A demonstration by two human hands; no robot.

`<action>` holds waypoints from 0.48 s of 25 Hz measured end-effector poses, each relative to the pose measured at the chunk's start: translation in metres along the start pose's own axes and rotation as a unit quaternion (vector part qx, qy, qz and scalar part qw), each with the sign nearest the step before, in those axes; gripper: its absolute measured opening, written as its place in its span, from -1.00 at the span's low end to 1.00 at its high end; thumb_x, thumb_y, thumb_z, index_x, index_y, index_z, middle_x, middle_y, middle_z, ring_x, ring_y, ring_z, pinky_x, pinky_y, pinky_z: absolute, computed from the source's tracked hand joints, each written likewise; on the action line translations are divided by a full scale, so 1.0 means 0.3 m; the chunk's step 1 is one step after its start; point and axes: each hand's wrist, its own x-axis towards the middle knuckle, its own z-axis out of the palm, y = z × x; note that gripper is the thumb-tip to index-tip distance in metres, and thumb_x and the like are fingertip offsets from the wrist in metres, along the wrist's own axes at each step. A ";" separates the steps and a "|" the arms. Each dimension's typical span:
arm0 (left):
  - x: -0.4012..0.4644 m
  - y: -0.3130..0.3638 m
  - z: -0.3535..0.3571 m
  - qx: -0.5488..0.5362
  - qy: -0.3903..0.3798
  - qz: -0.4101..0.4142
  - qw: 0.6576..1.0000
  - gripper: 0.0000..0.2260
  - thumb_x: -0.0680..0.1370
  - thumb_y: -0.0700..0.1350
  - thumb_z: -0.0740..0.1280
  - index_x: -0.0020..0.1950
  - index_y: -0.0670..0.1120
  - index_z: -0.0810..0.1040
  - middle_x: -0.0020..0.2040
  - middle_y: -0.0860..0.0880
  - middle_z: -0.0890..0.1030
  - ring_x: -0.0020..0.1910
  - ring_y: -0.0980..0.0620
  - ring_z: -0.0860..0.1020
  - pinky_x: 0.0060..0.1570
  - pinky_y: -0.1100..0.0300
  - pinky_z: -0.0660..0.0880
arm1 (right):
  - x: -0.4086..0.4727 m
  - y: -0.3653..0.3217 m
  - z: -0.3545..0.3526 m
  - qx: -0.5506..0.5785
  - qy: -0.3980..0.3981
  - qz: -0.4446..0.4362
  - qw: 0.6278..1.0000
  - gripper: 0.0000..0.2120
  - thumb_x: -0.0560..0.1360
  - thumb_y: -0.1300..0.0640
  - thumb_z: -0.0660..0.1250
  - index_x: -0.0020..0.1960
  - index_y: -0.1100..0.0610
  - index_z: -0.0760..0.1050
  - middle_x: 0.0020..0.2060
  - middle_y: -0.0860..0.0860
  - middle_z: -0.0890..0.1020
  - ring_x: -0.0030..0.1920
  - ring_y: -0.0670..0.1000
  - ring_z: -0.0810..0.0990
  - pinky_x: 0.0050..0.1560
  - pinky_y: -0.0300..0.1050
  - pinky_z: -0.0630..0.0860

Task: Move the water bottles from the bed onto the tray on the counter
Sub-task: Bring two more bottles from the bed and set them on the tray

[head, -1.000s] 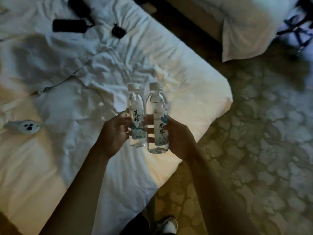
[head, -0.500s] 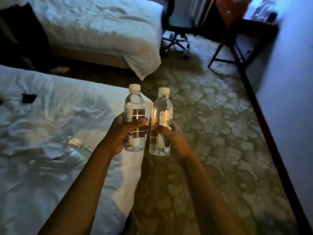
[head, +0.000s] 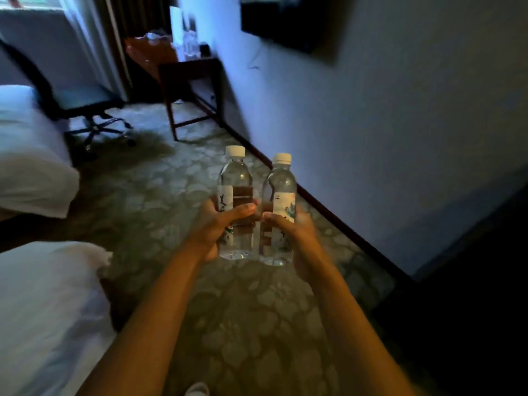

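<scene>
while gripped upright, bottles seemingly full

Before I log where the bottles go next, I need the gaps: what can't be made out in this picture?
All in the head view:
- Tray and counter: none identifiable; the desk far off is blurred, and its items are too small to name.
- Right side of the room: lost in darkness.
- Left bottle label print: partly covered by the left hand.
- Right bottle label: partly covered by the right hand.
- Shoe: cut off by the bottom edge.
</scene>
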 end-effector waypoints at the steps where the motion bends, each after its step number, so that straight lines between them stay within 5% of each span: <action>1: 0.028 -0.008 0.101 0.002 -0.025 0.000 1.000 -0.71 0.34 -0.18 0.56 0.03 -0.11 0.63 -0.02 -0.14 0.74 -0.10 -0.09 0.73 -0.11 0.01 0.68 | -0.019 -0.020 -0.102 0.007 0.033 -0.004 0.999 -0.62 0.40 0.03 0.48 0.18 0.06 0.53 0.02 0.09 0.71 0.03 0.12 0.69 -0.01 0.04 0.62; 6: 0.138 -0.099 0.560 0.017 -0.140 -0.047 0.989 -0.51 0.35 -0.16 0.52 0.23 -0.28 0.54 0.14 -0.33 0.66 0.01 -0.25 0.69 -0.01 -0.06 0.66 | -0.135 -0.071 -0.537 0.039 0.198 -0.008 0.979 -0.66 0.41 0.08 0.49 0.14 0.09 0.52 -0.05 0.11 0.68 0.01 0.17 0.67 0.10 0.20 0.61; 12: 0.252 -0.288 1.086 0.042 -0.289 -0.123 0.948 -0.43 0.39 -0.15 0.55 0.32 -0.31 0.47 0.21 -0.36 0.62 0.14 -0.31 0.66 0.16 -0.23 0.57 | -0.274 -0.063 -1.020 0.067 0.344 -0.016 0.936 -0.64 0.48 0.14 0.44 0.23 0.20 0.48 -0.18 0.06 0.65 -0.19 0.01 0.68 -0.17 -0.04 0.67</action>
